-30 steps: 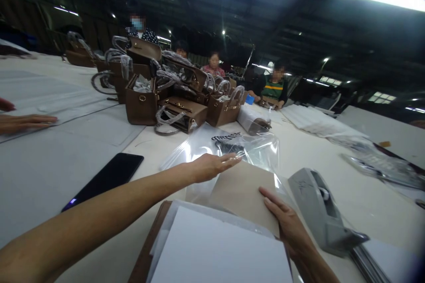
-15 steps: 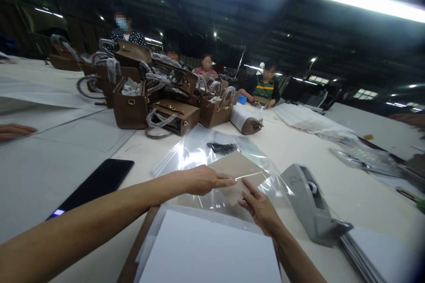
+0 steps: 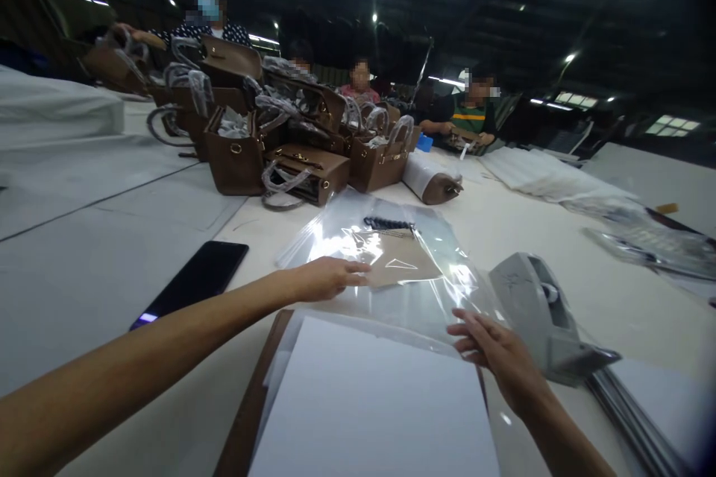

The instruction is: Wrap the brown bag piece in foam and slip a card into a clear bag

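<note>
A clear plastic bag (image 3: 391,261) lies flat on the white table (image 3: 101,253) with a tan card (image 3: 403,268) inside it and black print near its far end. My left hand (image 3: 321,279) rests flat on the bag's near left part, fingers stretched out. My right hand (image 3: 495,354) lies with spread fingers on the bag's near right corner, next to a grey tape dispenser (image 3: 540,317). A stack of white sheets (image 3: 374,410) on a brown board sits just in front of me.
A black phone (image 3: 193,283) lies to the left. Several brown handbags (image 3: 291,156) with wrapped handles stand further back, beside a wrapped roll (image 3: 430,182). Several people sit at the far end. Plastic sleeves (image 3: 643,242) and white sheets lie at the right.
The tan card has gone fully into the bag, further from me. My right hand moved off the card to the bag's near right corner. My left hand stayed on the bag.
</note>
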Tool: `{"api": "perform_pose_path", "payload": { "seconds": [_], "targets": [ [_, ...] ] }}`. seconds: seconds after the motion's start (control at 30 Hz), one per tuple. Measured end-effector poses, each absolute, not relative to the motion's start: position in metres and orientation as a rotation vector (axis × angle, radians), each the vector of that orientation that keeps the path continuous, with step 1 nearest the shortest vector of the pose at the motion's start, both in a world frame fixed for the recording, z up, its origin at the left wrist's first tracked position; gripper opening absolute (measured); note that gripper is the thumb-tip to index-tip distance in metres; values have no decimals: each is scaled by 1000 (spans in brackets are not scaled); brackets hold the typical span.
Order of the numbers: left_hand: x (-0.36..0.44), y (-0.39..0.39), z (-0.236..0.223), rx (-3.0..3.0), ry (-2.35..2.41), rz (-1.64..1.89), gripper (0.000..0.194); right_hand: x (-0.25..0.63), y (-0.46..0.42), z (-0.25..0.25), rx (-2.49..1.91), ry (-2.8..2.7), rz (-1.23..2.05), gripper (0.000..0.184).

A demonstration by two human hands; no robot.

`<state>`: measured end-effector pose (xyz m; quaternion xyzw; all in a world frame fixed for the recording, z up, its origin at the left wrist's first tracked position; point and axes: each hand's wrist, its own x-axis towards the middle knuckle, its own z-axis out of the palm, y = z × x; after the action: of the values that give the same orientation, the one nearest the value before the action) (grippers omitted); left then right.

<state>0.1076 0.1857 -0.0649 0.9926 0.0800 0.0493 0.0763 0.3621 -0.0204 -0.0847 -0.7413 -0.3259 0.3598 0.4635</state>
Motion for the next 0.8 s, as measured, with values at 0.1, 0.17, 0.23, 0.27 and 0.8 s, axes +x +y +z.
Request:
{"api": "perform_pose_path", "payload": {
  "seconds": [0.1,0.17,0.23,0.27,0.8],
  "targets": [
    [107,183,-66,2946,263,211,56,367,-44,-92,-2053,-1068,151,61],
    [109,181,-65,2971,239,264,56,365,-38,-97,-2053,-1319,-382,72],
    [110,178,-65,3007,200,329,56,359,-18,-98,-1991,-1561,-725,81],
    [109,178,-64,3023,183,354,57,356,-6,-98,-1979,-1657,-830,82],
    [19,184,-96,2279,1246,924,27,376,-43,-104,-1940,-1745,-835,28]
  ]
}}
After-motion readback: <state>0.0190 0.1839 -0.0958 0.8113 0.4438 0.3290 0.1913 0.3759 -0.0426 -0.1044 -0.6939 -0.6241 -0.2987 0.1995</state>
